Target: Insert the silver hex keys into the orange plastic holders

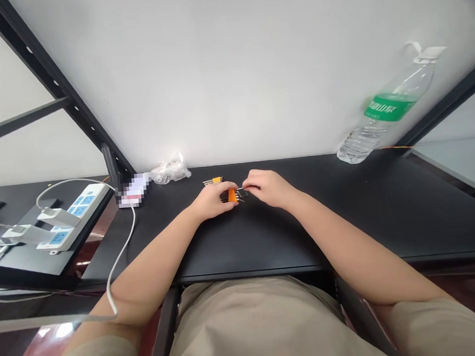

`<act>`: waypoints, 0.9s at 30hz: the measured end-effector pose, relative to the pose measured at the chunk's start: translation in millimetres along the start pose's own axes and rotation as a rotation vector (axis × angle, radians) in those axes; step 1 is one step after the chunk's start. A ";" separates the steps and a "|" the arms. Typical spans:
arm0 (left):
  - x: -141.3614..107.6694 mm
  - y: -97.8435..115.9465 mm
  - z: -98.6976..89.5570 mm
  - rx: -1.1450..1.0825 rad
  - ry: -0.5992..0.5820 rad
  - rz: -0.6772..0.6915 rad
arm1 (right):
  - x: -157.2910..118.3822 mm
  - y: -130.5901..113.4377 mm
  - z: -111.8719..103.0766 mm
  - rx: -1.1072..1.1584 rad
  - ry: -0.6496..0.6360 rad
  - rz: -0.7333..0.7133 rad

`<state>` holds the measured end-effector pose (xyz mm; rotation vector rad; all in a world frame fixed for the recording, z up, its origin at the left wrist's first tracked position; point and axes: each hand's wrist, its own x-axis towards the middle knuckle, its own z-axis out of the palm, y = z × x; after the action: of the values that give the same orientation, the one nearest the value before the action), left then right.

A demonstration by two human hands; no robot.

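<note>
My left hand (pixel 211 201) is closed around an orange holder (pixel 232 195), thumb on one side and fingers on the other. Several thin metal rods stick out of it, and it looks like a hex key set. My right hand (pixel 269 187) pinches the end of one thin metal hex key (pixel 240 188) just right of the holder. Whether that key still sits in its slot is too small to tell. Behind my left hand, a second orange holder (pixel 217 179) with similar rods lies on the black table (pixel 242 248).
A crumpled clear plastic bag (pixel 171 169) and a blurred-out card or phone (pixel 135 190) lie at the back left. The power strip (pixel 73 216) holds white plugs, and a white cable (pixel 123 251) crosses over my left forearm. A clear bottle (pixel 383 108) stands at the back right.
</note>
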<state>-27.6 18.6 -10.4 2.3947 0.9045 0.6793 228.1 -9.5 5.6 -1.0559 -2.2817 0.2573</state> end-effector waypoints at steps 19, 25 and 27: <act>0.5 4.1 1.6 0.030 -0.002 -0.053 | -0.2 -13.3 1.2 -0.100 -0.039 -0.053; 0.7 7.1 1.9 -0.027 0.025 -0.046 | -0.1 -26.2 3.2 -0.059 -0.013 -0.094; 0.5 9.0 2.5 -0.150 0.055 -0.034 | 1.3 -25.5 5.9 0.094 0.088 -0.049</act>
<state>-21.6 12.4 -6.9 2.2335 0.8831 0.7752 208.0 -25.0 11.8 -0.9440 -2.1918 0.2893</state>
